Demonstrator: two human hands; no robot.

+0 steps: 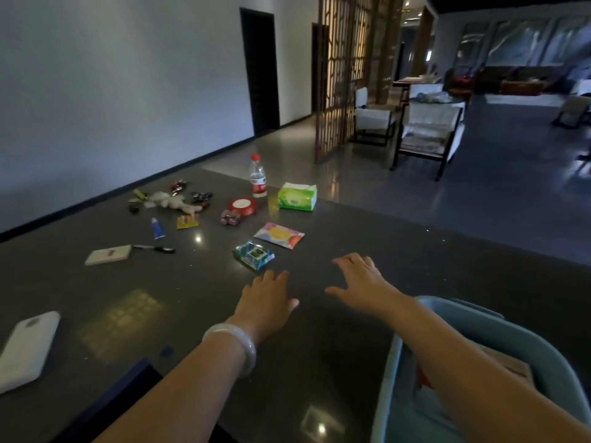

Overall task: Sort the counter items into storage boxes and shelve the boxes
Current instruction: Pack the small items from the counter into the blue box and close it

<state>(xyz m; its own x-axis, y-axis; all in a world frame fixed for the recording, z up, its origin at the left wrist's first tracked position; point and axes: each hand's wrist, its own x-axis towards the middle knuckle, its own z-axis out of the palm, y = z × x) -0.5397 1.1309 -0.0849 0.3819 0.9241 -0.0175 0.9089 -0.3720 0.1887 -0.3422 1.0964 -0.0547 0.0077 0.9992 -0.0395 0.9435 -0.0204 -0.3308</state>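
- Sorting barely begun: tissue pack (297, 196), bottle (258, 177), snack packets (253, 254) left on bench (367, 238).
- Blue box (499, 327) possibly part-filled; contents unclear.
- Left hand (267, 298), right hand (361, 279): grip released, nothing held.

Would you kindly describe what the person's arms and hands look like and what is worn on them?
Both forearms are bare, with no sleeves or gloves in view. The left hand has a smooth, pale, translucent white bangle round its wrist. The right hand shows nothing worn at the wrist. No rings can be made out on the fingers of either hand.
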